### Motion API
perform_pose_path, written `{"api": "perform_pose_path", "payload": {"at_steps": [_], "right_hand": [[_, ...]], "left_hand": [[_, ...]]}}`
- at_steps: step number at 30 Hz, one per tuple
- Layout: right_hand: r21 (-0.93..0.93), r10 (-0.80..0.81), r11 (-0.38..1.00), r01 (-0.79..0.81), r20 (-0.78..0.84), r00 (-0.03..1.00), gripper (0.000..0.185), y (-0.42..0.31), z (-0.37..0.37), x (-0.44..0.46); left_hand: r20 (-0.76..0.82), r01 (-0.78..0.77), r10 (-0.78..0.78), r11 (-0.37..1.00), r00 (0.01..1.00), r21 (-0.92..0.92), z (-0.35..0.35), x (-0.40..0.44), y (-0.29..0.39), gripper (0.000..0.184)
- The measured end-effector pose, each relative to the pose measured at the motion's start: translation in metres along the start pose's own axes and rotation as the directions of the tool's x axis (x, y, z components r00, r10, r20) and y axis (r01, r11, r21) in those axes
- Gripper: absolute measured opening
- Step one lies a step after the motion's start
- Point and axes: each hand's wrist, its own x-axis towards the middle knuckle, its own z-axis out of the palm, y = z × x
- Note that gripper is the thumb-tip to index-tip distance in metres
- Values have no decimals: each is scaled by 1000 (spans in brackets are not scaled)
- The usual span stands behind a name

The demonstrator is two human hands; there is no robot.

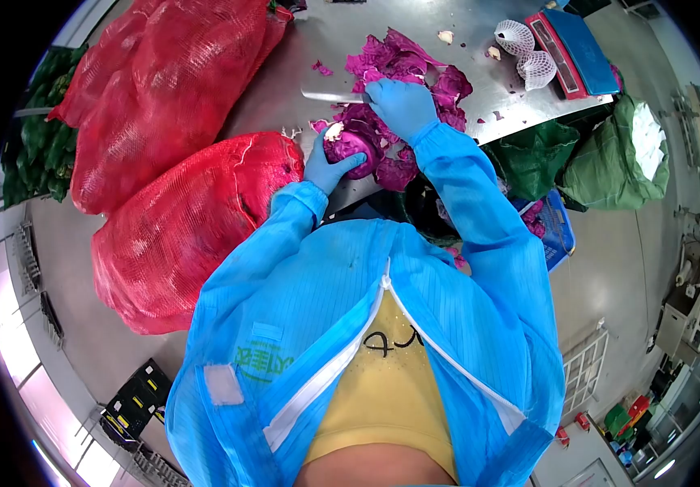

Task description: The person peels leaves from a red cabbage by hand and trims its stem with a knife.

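My left hand (329,169), in a blue glove, holds a purple cabbage (353,148) from its left and lower side, near the front edge of the metal table (273,103). A whitish cut stem shows on the cabbage's upper left. Just above and to the right, my right hand (402,105), also gloved in blue, is closed around a knife, and the blade (332,96) points left. Loose purple leaves (390,58) lie behind and to the right of my right hand.
Red mesh sacks (196,219) bulge along the left. White foam nets (515,38) and a red and blue box (573,57) sit at the back right. Green bags (535,154) and a blue crate (559,230) stand right of the table.
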Motion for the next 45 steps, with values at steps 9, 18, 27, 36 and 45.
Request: {"api": "perform_pose_path", "payload": {"at_steps": [9,18,27,36,45], "right_hand": [[382,574,762,-524,-22,818,33,16,49,-6],[710,463,484,-512,289,838,44,-39,61,-50],[796,278,361,-486,405,871,40,-63,54,-56],[673,145,617,-407,411,900,37,-59,25,-46],[654,50,698,-293,364,930,35,-55,11,-34]], "left_hand": [[243,-44,81,987,967,-152,-34,11,-14,94],[16,-85,85,996,996,14,-42,-4,-32,99],[-293,8,-43,993,955,-122,-6,-33,-43,112],[-232,-2,-11,998,973,-55,-12,-36,-32,106],[-168,-32,11,992,986,-122,-14,-37,-23,106]]}}
